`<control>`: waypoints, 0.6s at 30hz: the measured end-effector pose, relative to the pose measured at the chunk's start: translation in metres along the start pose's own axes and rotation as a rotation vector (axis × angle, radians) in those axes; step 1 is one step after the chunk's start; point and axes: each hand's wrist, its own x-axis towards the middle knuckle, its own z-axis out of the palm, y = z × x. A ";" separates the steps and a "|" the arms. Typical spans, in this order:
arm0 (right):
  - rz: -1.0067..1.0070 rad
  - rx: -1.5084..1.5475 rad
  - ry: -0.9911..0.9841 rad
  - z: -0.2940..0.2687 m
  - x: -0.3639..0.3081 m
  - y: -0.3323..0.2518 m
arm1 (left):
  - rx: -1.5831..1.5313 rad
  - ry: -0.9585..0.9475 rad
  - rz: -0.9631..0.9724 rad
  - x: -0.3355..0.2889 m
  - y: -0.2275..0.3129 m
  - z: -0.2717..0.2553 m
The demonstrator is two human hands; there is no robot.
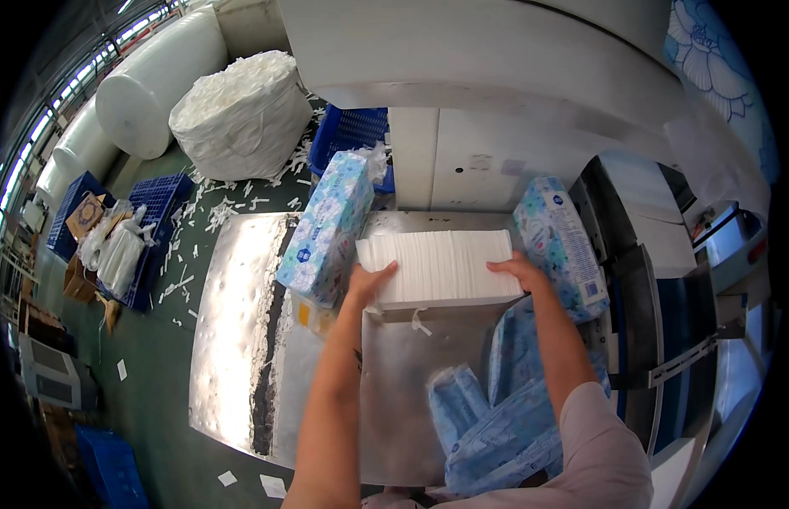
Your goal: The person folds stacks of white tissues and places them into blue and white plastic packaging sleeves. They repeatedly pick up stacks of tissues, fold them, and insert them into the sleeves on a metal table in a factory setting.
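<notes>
Clamping the bare tissue stack [441,267] end to end, left hand [366,284] and right hand [517,271] grip it; beside the stack, two packs already wrapped, empty wrappers [496,416] waiting.

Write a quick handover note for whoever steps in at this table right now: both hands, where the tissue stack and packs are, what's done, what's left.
Left hand: pressed against the left end of the white tissue stack.
Right hand: on the stack's right end; the stack is squeezed between both hands, resting on the steel table.
Wrapped packs: one blue patterned pack stands left of the stack, another right of it.
Empty blue wrappers lie heaped at the table's near right.
Done: two packs look wrapped.
Left: the stack in hand is bare, not yet in a wrapper.
</notes>
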 end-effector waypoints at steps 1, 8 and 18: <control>0.001 0.000 0.016 0.002 -0.001 0.000 | -0.016 -0.038 -0.005 0.001 -0.004 0.001; -0.093 -0.201 0.122 0.003 0.002 0.007 | -0.031 -0.042 0.039 -0.006 -0.027 -0.009; -0.186 -0.160 -0.050 0.035 -0.033 0.003 | -0.140 -0.033 -0.008 -0.062 -0.040 -0.013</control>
